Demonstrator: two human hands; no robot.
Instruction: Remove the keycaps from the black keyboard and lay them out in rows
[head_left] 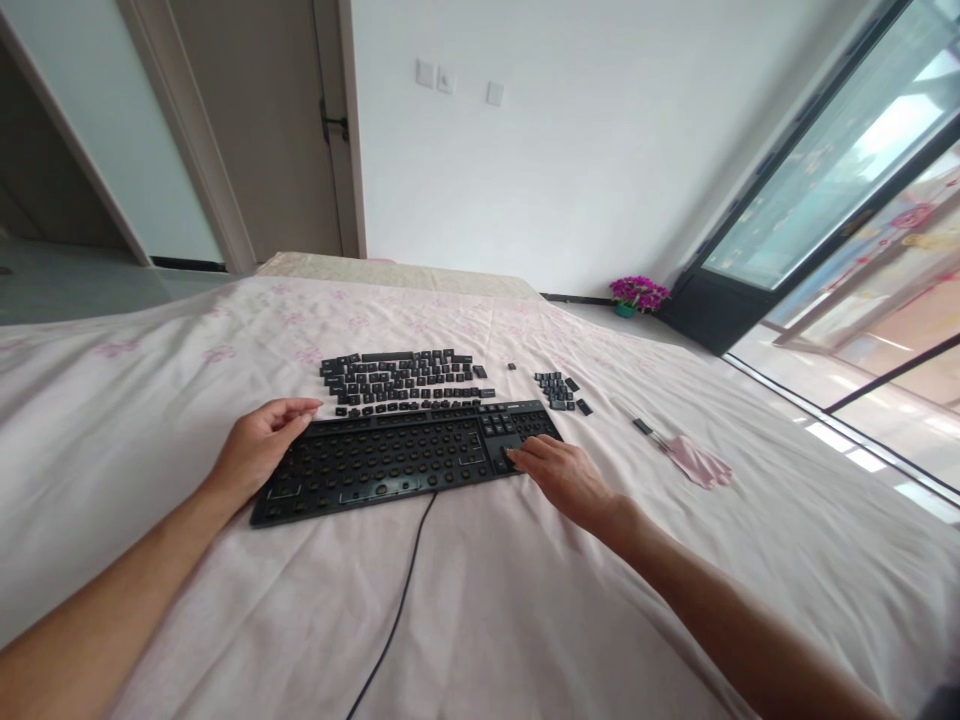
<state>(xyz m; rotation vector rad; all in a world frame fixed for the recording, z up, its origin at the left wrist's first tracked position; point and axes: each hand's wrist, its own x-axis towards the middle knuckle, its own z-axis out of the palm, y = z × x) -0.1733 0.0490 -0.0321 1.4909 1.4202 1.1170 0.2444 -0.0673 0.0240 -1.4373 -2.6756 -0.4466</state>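
Note:
A black computer keyboard (390, 490) lies on the pale sheet, most of its key sockets bare; a few keycaps sit in its block right of centre. My left hand (259, 450) is at the far left corner, fingers closed together around that edge. Over the right part, my right hand (566, 480) has its fingers drawn together, the tips down at the lower keys on what looks like a small black keycap, mostly hidden. Loose keycaps (405, 377) lie in rows just beyond the keyboard. A smaller group of keycaps (553, 388) lies to the right.
One lone keycap (511, 366) lies between the two groups. Farther right are a keycap puller (660, 441) with wire ends and a pink cloth or glove (701, 463). A black cable (405, 590) runs toward me. Purple flowers (637, 293) stand beyond the bed.

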